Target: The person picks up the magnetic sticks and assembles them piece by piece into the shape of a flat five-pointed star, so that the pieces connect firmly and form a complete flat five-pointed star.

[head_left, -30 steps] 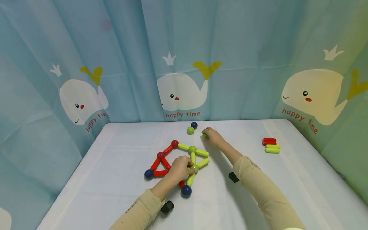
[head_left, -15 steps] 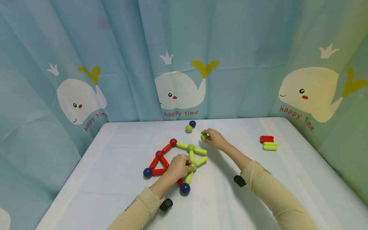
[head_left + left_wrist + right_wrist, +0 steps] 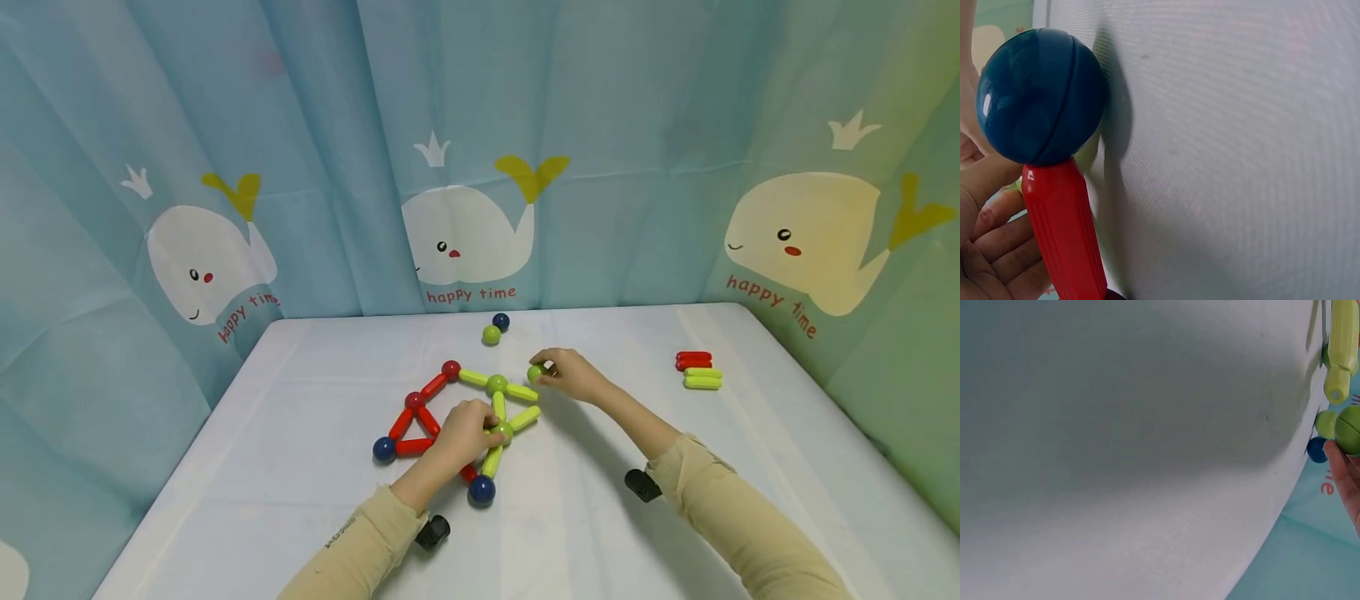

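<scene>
A flat frame of magnetic sticks and balls lies mid-table: red sticks [image 3: 402, 423] on the left, yellow-green sticks [image 3: 498, 406] on the right. My left hand [image 3: 460, 435] pinches a green ball [image 3: 506, 432] at the frame's right side, hiding part of the red section. Between the right hand's [image 3: 576, 375] thumb and fingers is another green ball [image 3: 536, 373], near the free ends of two yellow-green sticks that point right. In the left wrist view, a blue ball [image 3: 1041, 97] joined to a red stick [image 3: 1063, 225] stands before the left hand.
A loose green ball [image 3: 491, 334] and a dark blue ball [image 3: 501, 322] sit at the table's back edge. On the right lie loose red sticks [image 3: 693, 361] and yellow-green sticks [image 3: 702, 379]. A whale-print curtain [image 3: 330, 150] hangs behind the white table [image 3: 300, 392].
My right hand has brought its green ball toward me, closer to the frame's open stick ends. The left hand keeps its pinch on the frame's green ball.
</scene>
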Action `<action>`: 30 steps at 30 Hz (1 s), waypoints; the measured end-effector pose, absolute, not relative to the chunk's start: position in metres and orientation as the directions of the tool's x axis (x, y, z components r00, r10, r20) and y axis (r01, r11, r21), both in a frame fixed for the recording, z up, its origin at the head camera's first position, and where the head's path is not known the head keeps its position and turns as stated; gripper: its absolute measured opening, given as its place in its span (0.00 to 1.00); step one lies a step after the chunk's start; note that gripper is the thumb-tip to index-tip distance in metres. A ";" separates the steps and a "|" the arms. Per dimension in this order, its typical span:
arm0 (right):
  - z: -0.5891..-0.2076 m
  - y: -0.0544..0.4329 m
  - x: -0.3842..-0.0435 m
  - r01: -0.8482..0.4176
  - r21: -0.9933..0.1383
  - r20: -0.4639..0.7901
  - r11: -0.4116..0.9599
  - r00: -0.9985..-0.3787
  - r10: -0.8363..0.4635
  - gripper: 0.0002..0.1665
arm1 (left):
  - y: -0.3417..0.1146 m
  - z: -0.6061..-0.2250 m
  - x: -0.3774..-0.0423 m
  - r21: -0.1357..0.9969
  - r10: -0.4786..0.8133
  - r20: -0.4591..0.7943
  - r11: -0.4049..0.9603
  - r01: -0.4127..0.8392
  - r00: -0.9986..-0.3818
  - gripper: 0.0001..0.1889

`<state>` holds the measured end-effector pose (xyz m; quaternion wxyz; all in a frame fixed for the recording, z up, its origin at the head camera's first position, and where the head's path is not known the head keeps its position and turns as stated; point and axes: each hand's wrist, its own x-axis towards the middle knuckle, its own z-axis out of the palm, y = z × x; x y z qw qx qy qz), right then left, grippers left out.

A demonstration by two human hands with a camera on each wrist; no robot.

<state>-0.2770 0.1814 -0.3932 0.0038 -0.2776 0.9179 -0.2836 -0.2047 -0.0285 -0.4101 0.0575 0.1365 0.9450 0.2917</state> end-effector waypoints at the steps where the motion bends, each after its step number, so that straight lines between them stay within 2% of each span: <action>1: -0.393 0.182 -0.276 -0.509 -0.523 0.147 0.684 -0.844 -0.516 0.18 | -0.029 -0.410 -0.204 0.568 0.291 -0.030 0.792 0.223 -0.956 0.09; 10: -0.392 0.191 -0.268 -0.482 -0.518 0.102 0.707 -0.855 -0.508 0.17 | -0.028 -0.409 -0.204 0.571 0.289 -0.041 0.793 0.215 -0.956 0.08; 19: -0.395 0.200 -0.262 -0.509 -0.516 0.085 0.689 -0.831 -0.550 0.16 | -0.029 -0.410 -0.203 0.568 0.285 -0.039 0.795 0.214 -0.958 0.08; 30: -0.402 0.193 -0.258 -0.495 -0.580 0.025 0.647 -0.805 -0.593 0.12 | -0.028 -0.409 -0.203 0.571 0.283 -0.036 0.793 0.212 -0.959 0.08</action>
